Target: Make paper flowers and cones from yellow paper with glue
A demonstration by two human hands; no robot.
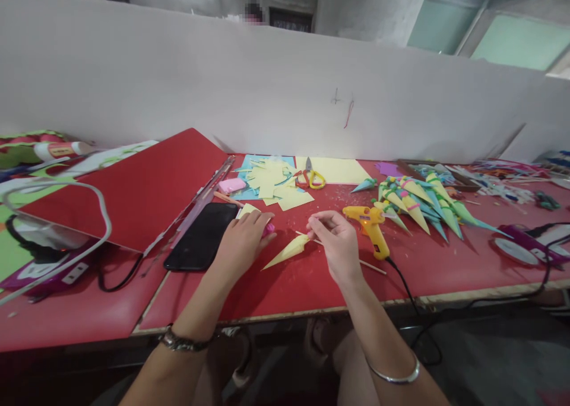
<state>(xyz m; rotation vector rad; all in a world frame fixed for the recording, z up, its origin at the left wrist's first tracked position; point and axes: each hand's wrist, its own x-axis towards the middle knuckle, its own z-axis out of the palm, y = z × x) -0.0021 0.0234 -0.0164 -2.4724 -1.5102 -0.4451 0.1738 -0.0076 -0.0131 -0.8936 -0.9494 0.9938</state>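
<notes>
My left hand (244,237) reaches over the table beside the black phone (201,237). Its fingers curl over a small bright pink piece (268,228), mostly hidden under them, and a pale yellow paper (247,210) shows by the knuckles. My right hand (335,237) is closed in a pinch, thumb against fingertips; whatever is between them is too small to make out. Just left of it, a yellow paper cone (287,251) lies on the table, its point toward me and its wide end near my right fingertips. A thin stick (373,267) passes under my right hand.
Right of my right hand lies a yellow glue gun (369,223) with its cord running off the edge. Beyond it sit piled yellow and blue cones (416,201). Scissors (315,179) and paper scraps (267,177) lie behind. A red board (146,180) leans at left.
</notes>
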